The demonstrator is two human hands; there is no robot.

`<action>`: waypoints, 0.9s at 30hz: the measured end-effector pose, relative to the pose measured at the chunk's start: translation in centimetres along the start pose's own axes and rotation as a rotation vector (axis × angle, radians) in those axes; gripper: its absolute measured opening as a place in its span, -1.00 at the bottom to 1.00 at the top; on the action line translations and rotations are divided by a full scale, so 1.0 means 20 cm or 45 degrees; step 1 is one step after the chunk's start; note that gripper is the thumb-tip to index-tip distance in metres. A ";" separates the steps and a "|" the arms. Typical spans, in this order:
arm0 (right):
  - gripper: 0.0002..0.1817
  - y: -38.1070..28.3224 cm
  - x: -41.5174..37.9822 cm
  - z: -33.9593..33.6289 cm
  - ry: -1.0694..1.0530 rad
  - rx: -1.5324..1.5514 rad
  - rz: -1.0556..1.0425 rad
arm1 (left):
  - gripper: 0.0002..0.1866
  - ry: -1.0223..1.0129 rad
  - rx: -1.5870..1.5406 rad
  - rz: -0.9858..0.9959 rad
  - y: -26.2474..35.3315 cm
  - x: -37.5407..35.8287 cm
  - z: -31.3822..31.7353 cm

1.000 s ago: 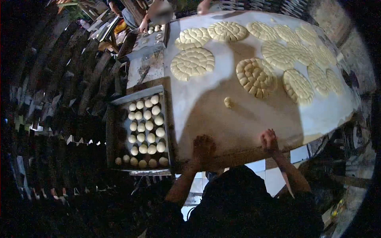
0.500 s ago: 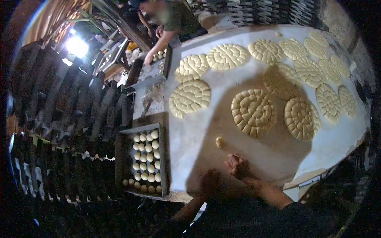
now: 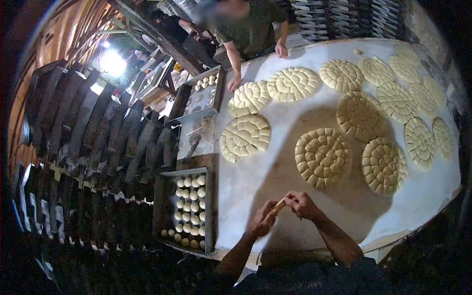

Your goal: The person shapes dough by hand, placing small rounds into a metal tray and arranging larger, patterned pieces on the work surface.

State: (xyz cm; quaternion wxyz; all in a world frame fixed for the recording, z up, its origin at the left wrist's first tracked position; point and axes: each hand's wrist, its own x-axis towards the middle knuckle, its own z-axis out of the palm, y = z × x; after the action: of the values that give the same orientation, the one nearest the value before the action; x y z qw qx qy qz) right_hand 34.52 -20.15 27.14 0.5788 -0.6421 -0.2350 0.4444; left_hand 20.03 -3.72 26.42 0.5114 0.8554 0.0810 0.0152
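A small piece of dough [image 3: 280, 202] is held between my two hands, just above the near part of the table. My left hand [image 3: 263, 220] has its fingers closed around the lower end. The fingers of my right hand [image 3: 302, 205] pinch the upper end. Beyond my hands lies a round of dough cut into a spiral of segments [image 3: 323, 158], with a second cut round [image 3: 384, 166] to its right. My shadow falls over both.
Several more cut dough rounds [image 3: 293, 84] cover the far and right table [image 3: 236, 196]. On the left, a tray [image 3: 210, 211] holds rows of dough balls [image 3: 186, 206]. Across the table, another person [image 3: 255, 29] rests a hand beside a second tray [image 3: 196, 116]. Dark stacked trays [image 3: 88, 118] stand farther left.
The piece of dough that lay on the table is now up between my hands. My left hand has come forward to meet my right. The other person's hand has left the far tray's inside.
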 end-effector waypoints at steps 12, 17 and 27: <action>-0.74 0.21 -0.11 0.07 0.701 -0.636 -0.770 | -0.80 -0.062 0.179 0.044 0.27 0.08 0.07; -0.69 0.21 -0.20 0.00 0.750 -0.653 -0.386 | -0.67 -0.305 0.101 0.195 0.35 -0.01 0.10; -0.65 0.18 -0.41 0.18 0.680 -0.734 -0.411 | -0.41 0.099 0.799 -0.265 0.11 -0.16 -0.02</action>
State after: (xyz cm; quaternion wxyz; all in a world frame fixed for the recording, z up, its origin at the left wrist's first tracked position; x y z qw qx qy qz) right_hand 26.64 -25.62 26.39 0.4784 -0.8252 -0.2889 0.0822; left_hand 17.02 -4.97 28.70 0.2183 0.9571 0.1879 -0.0302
